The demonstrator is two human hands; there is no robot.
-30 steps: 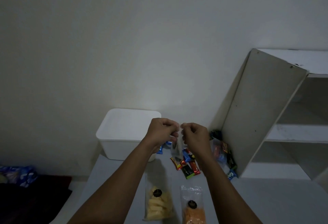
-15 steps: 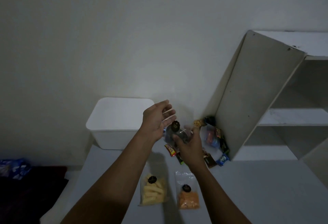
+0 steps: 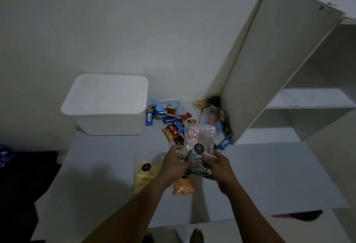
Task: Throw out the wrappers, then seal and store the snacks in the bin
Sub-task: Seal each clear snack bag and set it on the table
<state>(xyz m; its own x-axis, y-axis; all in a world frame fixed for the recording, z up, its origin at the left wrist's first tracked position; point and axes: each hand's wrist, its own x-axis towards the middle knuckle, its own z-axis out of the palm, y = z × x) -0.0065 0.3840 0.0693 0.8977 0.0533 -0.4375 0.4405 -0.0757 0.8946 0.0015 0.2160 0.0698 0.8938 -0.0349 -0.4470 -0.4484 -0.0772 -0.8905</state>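
Dim light falls on a pale wall [image 3: 134, 21] and a white tabletop [image 3: 96, 165] below me. Both of my hands are out over the middle of it, holding one clear bag [image 3: 199, 135] upright between them. My left hand [image 3: 173, 163] has its fingers curled round the bag's lower left edge, and my right hand [image 3: 218, 166] grips the lower right edge with the thumb on the front. This bag carries a round black sticker [image 3: 199, 148], dark snacks are heaped at its bottom, and I cannot tell whether its top is sealed. Flat on the table lies a yellow snack bag [image 3: 144, 175], partly hidden by my left wrist. An orange snack bag [image 3: 184, 186] lies just beside it, under the bag I hold. Beyond my hands is a loose pile of small wrapped sweets [image 3: 173, 127] in red, blue and black. A second clear bag [image 3: 211, 116] with a few sweets inside stands close to the side panel of a white shelf unit [image 3: 269, 59] on the right. At the far left of the table, against the wall, sits the white bin [image 3: 107, 123] with its lid on, well apart from my hands.
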